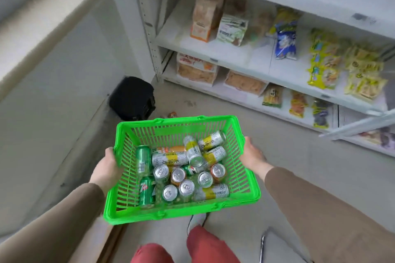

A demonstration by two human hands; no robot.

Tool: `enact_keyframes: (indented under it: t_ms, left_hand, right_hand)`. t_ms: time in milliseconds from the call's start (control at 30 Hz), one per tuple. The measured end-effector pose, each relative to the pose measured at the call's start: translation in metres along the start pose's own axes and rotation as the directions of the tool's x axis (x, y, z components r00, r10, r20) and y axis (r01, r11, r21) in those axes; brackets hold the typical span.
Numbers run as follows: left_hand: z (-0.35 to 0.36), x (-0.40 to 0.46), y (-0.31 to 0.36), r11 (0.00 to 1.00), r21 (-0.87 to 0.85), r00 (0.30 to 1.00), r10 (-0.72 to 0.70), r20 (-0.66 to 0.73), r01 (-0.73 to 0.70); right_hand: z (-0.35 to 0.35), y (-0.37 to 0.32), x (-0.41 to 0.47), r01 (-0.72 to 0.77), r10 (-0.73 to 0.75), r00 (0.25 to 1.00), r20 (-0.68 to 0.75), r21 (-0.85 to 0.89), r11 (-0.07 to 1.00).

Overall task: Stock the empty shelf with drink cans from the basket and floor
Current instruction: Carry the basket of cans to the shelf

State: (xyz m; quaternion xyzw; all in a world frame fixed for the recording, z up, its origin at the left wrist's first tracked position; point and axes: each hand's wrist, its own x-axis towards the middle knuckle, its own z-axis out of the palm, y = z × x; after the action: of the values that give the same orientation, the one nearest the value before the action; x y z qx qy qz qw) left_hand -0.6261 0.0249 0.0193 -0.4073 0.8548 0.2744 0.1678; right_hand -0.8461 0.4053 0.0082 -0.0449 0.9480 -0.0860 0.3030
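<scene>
A bright green plastic basket (245, 186) hangs above the floor, carried between both hands. My left hand (106, 168) grips its left wall near the rim. My right hand (252, 153) holds its right wall, fingers hidden behind the plastic. Inside lie several drink cans: a green 7up can (147, 191) at the front left, yellow-and-silver cans (211, 140) lying at the back, silver tops of upright cans (186, 187) in the middle. One small can (172, 114) lies on the floor beyond the basket's far rim.
A white shelf unit (235, 57) stands ahead and to the right, its levels holding snack bags and boxes. A black bin-like object (132, 98) sits on the floor by the shelf's left post. A wall with a ledge runs along the left.
</scene>
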Motion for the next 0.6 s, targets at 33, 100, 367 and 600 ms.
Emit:
enact_keyframes:
  t_ms: [33,100,367,600]
  left_hand:
    - [0.007,0.021,0.024,1.0,0.002,1.0,0.022,0.015,-0.022]
    - [0.021,0.06,0.069,0.998,-0.001,0.997,0.063,0.049,-0.063]
    - [0.088,0.225,0.214,0.987,0.009,0.973,0.157,0.168,-0.161]
    - [0.171,0.349,0.289,0.989,0.071,0.961,0.105,0.257,-0.127]
  right_hand:
    - [-0.008,0.011,0.017,-0.04,0.04,0.999,-0.006,0.009,0.999]
    - [-0.022,0.032,0.05,-0.121,0.122,0.992,-0.015,0.042,0.992]
    - [-0.039,0.088,0.192,-0.333,0.337,0.941,0.003,0.164,0.929]
    - [-0.01,0.125,0.323,-0.406,0.404,0.913,0.058,0.234,0.884]
